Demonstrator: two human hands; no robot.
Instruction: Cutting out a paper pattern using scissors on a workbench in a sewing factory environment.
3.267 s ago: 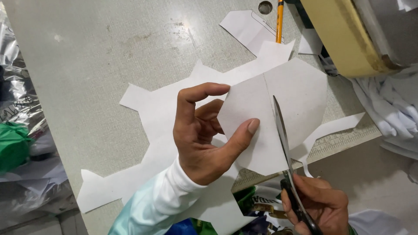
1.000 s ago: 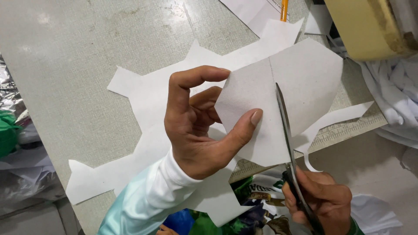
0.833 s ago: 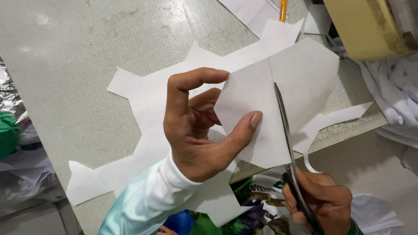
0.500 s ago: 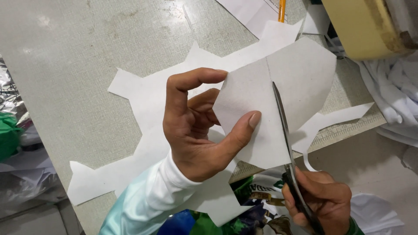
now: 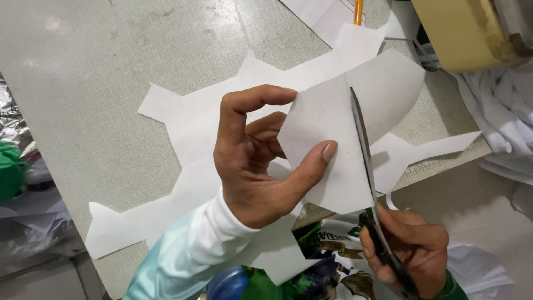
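My left hand point(image 5: 252, 161) pinches a grey-white paper piece point(image 5: 338, 128) between thumb and fingers, holding it up over the table. My right hand point(image 5: 411, 253) grips black-handled scissors point(image 5: 363, 150) at the lower right. Their long blades run up across the paper piece, cutting into it from its lower edge. Under both hands lies a larger white sheet point(image 5: 194, 133) with jagged cut-out edges, flat on the table. A thin curled strip of paper hangs below the cut.
The grey table point(image 5: 100, 83) runs to an edge at the lower right. A yellow pencil point(image 5: 358, 11) lies at the top. A beige machine body point(image 5: 461, 30) and white cloth point(image 5: 505, 116) sit at the right. Foil and green plastic point(image 5: 11, 166) lie at the left.
The scissor blades have crept a little further up through the paper piece. My left hand keeps the same pinch and has barely shifted.
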